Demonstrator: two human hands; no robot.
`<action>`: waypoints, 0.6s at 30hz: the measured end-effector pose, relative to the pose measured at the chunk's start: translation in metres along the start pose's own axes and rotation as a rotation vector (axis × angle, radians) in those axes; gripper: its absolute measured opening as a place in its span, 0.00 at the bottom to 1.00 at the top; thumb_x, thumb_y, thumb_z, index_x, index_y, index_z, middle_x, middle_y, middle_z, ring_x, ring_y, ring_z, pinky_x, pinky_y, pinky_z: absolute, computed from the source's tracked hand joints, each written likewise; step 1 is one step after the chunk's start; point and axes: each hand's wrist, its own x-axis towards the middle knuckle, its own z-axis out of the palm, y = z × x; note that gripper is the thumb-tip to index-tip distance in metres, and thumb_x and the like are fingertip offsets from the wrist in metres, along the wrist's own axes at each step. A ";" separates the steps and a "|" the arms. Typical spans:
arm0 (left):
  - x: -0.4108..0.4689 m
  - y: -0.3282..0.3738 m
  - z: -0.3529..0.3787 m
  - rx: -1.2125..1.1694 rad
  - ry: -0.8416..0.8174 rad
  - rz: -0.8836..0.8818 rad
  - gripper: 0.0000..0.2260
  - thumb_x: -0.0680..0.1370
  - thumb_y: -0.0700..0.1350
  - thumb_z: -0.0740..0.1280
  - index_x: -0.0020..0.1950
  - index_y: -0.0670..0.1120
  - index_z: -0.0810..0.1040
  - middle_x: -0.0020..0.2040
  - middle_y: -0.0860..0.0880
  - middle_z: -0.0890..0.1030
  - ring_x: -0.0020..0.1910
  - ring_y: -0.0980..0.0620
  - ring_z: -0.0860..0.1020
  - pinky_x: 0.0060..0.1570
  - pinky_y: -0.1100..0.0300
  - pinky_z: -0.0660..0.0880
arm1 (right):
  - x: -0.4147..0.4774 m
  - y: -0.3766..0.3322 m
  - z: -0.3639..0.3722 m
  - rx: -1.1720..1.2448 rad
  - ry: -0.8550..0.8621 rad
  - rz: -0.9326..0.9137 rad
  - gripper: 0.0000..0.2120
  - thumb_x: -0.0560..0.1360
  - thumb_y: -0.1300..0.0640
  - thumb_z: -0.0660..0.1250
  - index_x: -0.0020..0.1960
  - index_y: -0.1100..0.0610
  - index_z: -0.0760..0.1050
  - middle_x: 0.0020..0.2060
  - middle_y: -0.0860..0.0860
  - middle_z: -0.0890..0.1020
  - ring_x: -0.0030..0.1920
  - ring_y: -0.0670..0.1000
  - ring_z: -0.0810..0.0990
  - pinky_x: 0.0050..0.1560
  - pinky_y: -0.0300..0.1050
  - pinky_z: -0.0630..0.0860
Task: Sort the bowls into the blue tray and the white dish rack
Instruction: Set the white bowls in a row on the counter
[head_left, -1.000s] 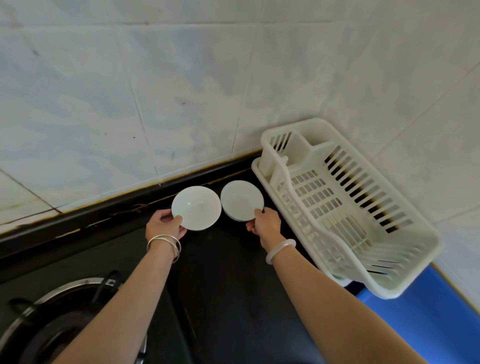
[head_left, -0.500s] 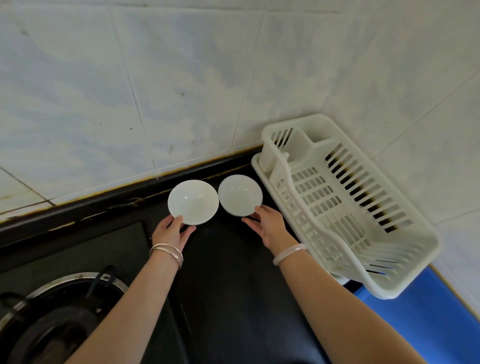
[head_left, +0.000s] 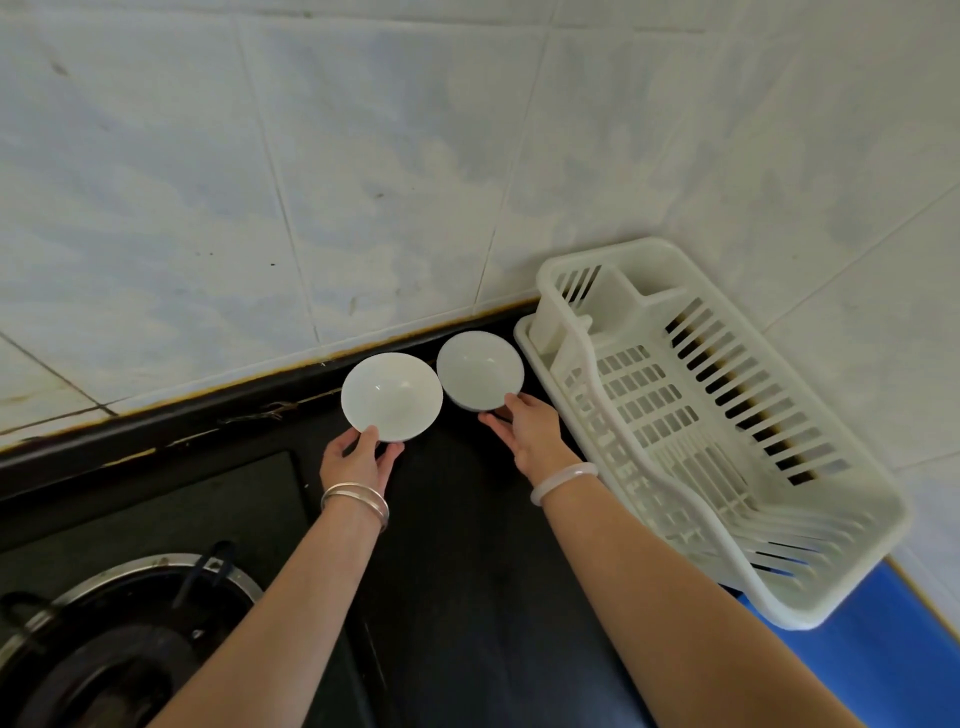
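Left hand (head_left: 358, 460): thumb over the near rim of the larger white bowl (head_left: 391, 396), fingers beneath, gripping it.
Right hand (head_left: 524, 426): fingers pinch the near edge of the smaller white bowl (head_left: 479, 370), seemingly for lifting.
Bowls: side by side on the black counter (head_left: 457, 519), beside the white dish rack (head_left: 727, 499).
Blue tray (head_left: 883, 660): under the rack's near end.
Writing: none legible.
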 end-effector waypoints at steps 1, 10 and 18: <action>0.000 0.000 0.001 -0.008 0.007 -0.001 0.16 0.74 0.37 0.67 0.62 0.43 0.72 0.67 0.42 0.71 0.59 0.42 0.76 0.45 0.55 0.79 | 0.000 0.000 0.001 0.002 -0.005 0.001 0.20 0.79 0.64 0.60 0.71 0.64 0.64 0.64 0.64 0.73 0.59 0.61 0.78 0.52 0.47 0.79; -0.003 -0.001 0.003 0.003 0.018 0.010 0.15 0.75 0.38 0.66 0.61 0.44 0.73 0.68 0.43 0.70 0.62 0.40 0.74 0.50 0.52 0.79 | -0.002 -0.001 0.001 -0.010 -0.032 0.027 0.21 0.80 0.59 0.60 0.71 0.60 0.63 0.59 0.61 0.78 0.44 0.53 0.81 0.44 0.44 0.79; -0.023 -0.012 -0.008 0.232 -0.040 0.178 0.19 0.77 0.39 0.63 0.68 0.45 0.70 0.67 0.44 0.73 0.64 0.47 0.74 0.60 0.56 0.73 | -0.032 -0.007 -0.013 -0.249 -0.122 0.003 0.24 0.80 0.49 0.58 0.74 0.55 0.60 0.68 0.56 0.73 0.58 0.57 0.79 0.54 0.48 0.77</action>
